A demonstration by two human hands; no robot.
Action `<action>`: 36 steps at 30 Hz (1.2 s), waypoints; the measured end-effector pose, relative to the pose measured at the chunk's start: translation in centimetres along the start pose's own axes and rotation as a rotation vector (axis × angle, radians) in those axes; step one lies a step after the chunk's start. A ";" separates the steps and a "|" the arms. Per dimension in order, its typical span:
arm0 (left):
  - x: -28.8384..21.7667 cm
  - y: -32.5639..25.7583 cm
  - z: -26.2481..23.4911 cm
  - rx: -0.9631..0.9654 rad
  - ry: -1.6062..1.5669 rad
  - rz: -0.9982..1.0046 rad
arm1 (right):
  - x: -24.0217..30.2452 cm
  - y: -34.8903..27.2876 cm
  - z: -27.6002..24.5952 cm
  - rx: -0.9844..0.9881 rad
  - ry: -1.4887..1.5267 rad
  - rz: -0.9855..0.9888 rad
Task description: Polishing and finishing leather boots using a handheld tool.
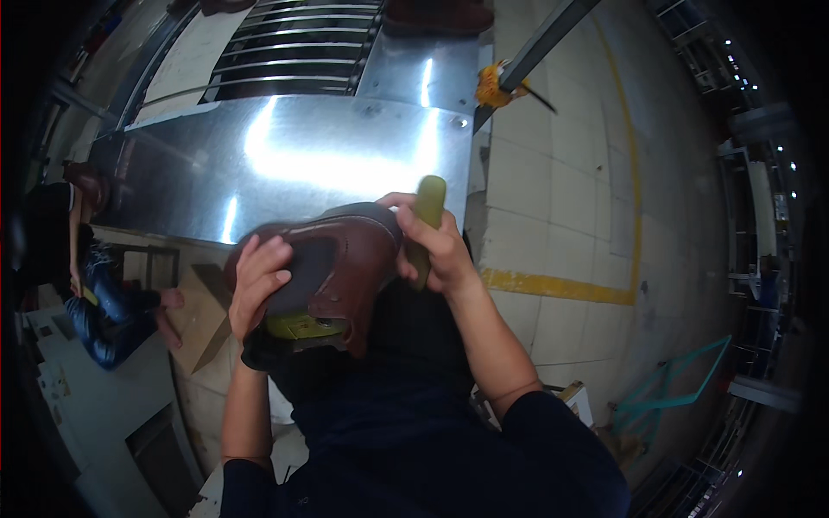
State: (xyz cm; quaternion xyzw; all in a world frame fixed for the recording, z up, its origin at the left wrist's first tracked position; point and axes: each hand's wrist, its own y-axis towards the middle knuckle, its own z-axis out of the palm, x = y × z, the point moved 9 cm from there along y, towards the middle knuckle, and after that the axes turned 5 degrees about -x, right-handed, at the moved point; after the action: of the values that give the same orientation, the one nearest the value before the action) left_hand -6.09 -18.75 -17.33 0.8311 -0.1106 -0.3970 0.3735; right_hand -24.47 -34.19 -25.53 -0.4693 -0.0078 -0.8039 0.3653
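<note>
A brown leather ankle boot with a dark elastic side panel lies across my lap, its dark sole edge turned up and away. Inside its opening shows a yellow-green shoe last. My left hand grips the boot from the left, fingers over its upper. In my right hand is an olive-green stick-like piece with a rounded top, held upright against the boot's right end. What its lower part does there is hidden by my fingers.
In front stands a shiny metal bench with a roller rack behind it. More dark brown footwear sits at the far end. On the left a co-worker in jeans sits by a cardboard box. A slanted metal post rises at right.
</note>
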 end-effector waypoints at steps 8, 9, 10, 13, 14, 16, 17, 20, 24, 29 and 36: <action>4.1 3.6 3.1 -0.033 -0.387 -0.233 | 5.7 -3.7 -0.9 -0.279 -0.173 -0.385; 4.6 3.5 3.3 -0.018 -0.446 -0.275 | 5.8 -3.9 -0.6 -0.275 -0.190 -0.388; 4.7 3.4 3.2 -0.015 -0.504 -0.279 | 6.1 -4.1 -0.3 -0.286 -0.211 -0.416; 5.0 2.9 2.5 -0.025 -0.521 -0.260 | 6.3 -4.3 0.8 -0.289 -0.250 -0.452; 5.2 2.8 2.2 -0.034 -0.515 -0.262 | 6.5 -4.4 1.3 -0.284 -0.257 -0.470; 5.5 2.6 2.0 -0.047 -0.567 -0.278 | 6.7 -4.3 2.0 -0.280 -0.272 -0.483; 5.6 2.6 1.7 -0.069 -0.567 -0.272 | 6.9 -4.3 2.4 -0.267 -0.271 -0.503; 5.6 2.6 1.6 -0.076 -0.603 -0.254 | 7.3 -4.3 3.3 -0.276 -0.292 -0.523; 5.7 2.7 1.2 -0.108 -0.697 -0.266 | 7.9 -4.3 4.7 -0.273 -0.368 -0.553; 6.4 2.7 0.6 -0.216 -0.662 -0.407 | 8.1 -4.2 6.4 -0.281 -0.379 -0.585; 0.8 -6.5 1.1 -0.433 -0.886 -0.763 | 4.0 -8.6 6.5 -0.289 -0.496 -0.667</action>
State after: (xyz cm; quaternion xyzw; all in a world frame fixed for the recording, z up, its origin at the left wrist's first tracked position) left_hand -7.12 -15.24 -22.86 0.4740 0.1326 -0.8228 0.2842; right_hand -25.85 -27.88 -16.02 -0.6660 -0.1338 -0.7339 0.0036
